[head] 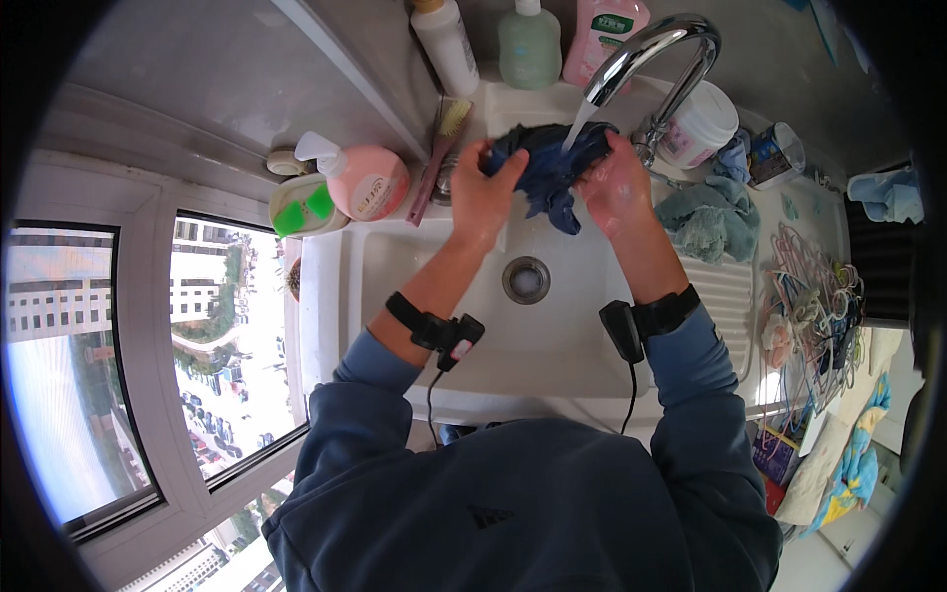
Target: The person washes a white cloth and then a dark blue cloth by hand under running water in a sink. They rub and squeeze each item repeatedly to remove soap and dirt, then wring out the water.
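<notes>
Between both hands a wet dark blue cloth (551, 166) is spread under the stream from a chrome faucet (658, 55). My left hand (481, 192) pinches its left end, with the thumb on top. At the right end, my right hand (618, 185) grips the cloth's edge, palm turned partly up and wet. Water runs onto the middle of the cloth, and a loose fold hangs down toward the viewer. Below it lies the white sink basin (459, 340), with a metal drain (526, 280) showing some foam or water.
Left of the sink stand a pink pump bottle (368, 183), a soap dish (277, 196) and a scrubbing brush (440, 163). Behind is a green bottle (530, 48). To the right are a white tub (699, 124), a grey-green cloth (714, 218) and tangled hangers (814, 311). A window (229, 333) is at left.
</notes>
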### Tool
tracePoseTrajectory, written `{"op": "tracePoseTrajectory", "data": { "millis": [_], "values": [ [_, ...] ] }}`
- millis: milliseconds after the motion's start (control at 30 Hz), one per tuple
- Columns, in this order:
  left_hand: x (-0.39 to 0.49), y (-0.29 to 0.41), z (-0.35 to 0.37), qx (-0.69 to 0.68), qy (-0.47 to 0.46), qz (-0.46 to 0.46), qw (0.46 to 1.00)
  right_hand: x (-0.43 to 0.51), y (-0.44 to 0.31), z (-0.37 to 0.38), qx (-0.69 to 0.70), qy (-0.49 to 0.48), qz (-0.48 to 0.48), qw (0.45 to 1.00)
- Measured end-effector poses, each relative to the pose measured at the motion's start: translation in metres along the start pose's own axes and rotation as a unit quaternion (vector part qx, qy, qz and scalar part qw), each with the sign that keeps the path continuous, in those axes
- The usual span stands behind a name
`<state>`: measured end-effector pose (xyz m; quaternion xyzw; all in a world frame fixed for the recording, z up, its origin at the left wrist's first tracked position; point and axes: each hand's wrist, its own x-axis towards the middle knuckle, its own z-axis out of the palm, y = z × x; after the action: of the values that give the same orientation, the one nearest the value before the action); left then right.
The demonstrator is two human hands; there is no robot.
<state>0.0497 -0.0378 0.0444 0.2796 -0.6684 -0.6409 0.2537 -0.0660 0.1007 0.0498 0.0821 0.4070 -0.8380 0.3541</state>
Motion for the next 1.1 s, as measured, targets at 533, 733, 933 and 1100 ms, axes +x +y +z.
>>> {"op": "tracePoseTrajectory", "data": {
  "millis": [533,733,933,1100],
  "values": [
    [-0.020,-0.061,0.058,-0.433,0.025,-0.234,0.870,0.012,0.062,-0.019,-0.112,0.043,-0.049,0.992],
    [-0.007,-0.077,0.062,-0.086,0.100,-0.082,0.988,0.013,0.090,-0.020,0.049,0.029,0.040,0.998],
    [-0.025,-0.069,0.054,0.124,-0.019,0.148,0.981,0.022,0.079,-0.030,0.099,-0.080,0.095,0.987],
    [-0.011,-0.051,0.024,0.166,-0.122,0.323,0.924,0.007,0.075,-0.033,0.030,-0.067,0.158,0.985]
  ]
}}
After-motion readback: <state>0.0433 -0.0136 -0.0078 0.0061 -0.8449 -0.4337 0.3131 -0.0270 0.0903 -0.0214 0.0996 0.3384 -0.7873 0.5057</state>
